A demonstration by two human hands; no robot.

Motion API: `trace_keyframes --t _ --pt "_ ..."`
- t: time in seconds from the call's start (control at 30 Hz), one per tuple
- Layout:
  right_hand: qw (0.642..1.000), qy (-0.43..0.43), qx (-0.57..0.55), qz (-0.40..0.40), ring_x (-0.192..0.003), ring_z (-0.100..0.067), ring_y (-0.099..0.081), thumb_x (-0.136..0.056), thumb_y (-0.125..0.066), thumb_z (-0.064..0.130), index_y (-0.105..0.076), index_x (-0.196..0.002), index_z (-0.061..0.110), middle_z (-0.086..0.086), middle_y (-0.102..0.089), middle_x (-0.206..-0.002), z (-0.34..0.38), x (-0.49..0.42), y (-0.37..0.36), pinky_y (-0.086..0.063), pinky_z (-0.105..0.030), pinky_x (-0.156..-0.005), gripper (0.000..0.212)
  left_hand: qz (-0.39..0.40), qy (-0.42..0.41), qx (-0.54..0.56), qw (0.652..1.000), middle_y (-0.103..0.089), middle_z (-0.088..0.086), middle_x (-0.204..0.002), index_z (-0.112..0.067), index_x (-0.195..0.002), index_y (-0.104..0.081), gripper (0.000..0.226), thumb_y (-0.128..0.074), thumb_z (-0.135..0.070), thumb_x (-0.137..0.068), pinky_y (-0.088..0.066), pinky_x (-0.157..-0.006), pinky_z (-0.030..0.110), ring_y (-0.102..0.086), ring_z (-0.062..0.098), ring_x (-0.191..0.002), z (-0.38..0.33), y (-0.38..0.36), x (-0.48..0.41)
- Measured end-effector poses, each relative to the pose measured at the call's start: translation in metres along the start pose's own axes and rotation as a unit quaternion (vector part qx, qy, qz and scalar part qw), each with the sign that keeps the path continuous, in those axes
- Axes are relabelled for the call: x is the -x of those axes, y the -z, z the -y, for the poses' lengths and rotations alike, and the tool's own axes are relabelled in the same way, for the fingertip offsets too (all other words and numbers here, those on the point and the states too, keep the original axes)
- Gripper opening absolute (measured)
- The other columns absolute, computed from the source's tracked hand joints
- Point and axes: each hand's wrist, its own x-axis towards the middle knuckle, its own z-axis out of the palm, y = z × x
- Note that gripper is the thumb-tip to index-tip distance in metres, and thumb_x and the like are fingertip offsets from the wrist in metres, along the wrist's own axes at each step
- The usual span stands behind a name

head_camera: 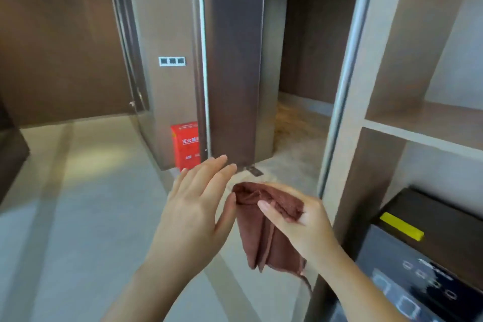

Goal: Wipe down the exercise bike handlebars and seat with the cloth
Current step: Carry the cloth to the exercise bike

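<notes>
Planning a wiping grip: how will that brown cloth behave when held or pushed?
Probably floppy: the cloth droops in loose folds below the right hand. Likely light, since a finger-and-thumb pinch carries it.

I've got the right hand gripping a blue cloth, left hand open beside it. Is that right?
Not quite: the cloth is reddish-brown, not blue. The head view shows the right hand gripping it, with the left hand open beside it.

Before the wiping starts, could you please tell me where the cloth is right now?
In the head view, the cloth hangs at lower centre, gripped by the right hand, with the left hand close on its left.
</notes>
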Motion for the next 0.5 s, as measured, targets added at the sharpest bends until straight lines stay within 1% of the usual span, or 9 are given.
trace_keyframes --t 0.1,0.2,0.33,0.5 --pt "0.999 0.003 -0.032 0.026 -0.097 0.005 -0.062 -0.079 -0.068 0.016 -0.067 -0.099 0.035 0.026 -0.068 -0.1 0.007 -0.005 -0.074 -0.04 -0.004 -0.083 0.028 0.004 0.059 -0.051 0.997 -0.059 0.01 -0.121 -0.005 -0.117 -0.059 0.042 -0.041 -0.026 -0.086 -0.045 -0.088 0.054 -0.057 0.031 -0.107 0.05 0.045 0.043" --pt "0.995 0.004 -0.065 0.074 -0.1 0.002 -0.062 -0.08 -0.067 0.021 -0.067 -0.103 0.031 0.024 -0.068 -0.103 0.02 -0.007 -0.15 -0.041 -0.006 -0.085 0.025 0.008 0.114 -0.09 0.989 -0.059 0.011 -0.12 -0.004 -0.116 -0.06 0.041 -0.041 -0.025 -0.086 -0.046 -0.086 0.055 -0.057 0.031 -0.107 0.095 0.09 0.088" --pt "0.988 0.028 -0.092 0.122 -0.102 0.001 -0.062 -0.079 -0.066 0.029 -0.064 -0.107 0.034 0.023 -0.066 -0.109 0.045 -0.004 -0.253 -0.043 -0.01 -0.088 0.028 -0.002 0.181 -0.133 0.974 -0.059 0.008 -0.122 -0.008 -0.117 -0.059 0.041 -0.04 -0.026 -0.085 -0.044 -0.09 0.056 -0.056 0.029 -0.11 0.148 0.149 0.146" --pt "0.974 0.037 -0.145 0.171 -0.101 0.002 -0.062 -0.079 -0.066 0.027 -0.063 -0.105 0.035 0.024 -0.065 -0.11 0.074 0.001 -0.366 -0.043 -0.01 -0.088 0.028 -0.022 0.256 -0.185 0.949 -0.059 0.009 -0.122 -0.007 -0.116 -0.06 0.042 -0.04 -0.027 -0.086 -0.044 -0.09 0.056 -0.055 0.029 -0.112 0.205 0.215 0.215"
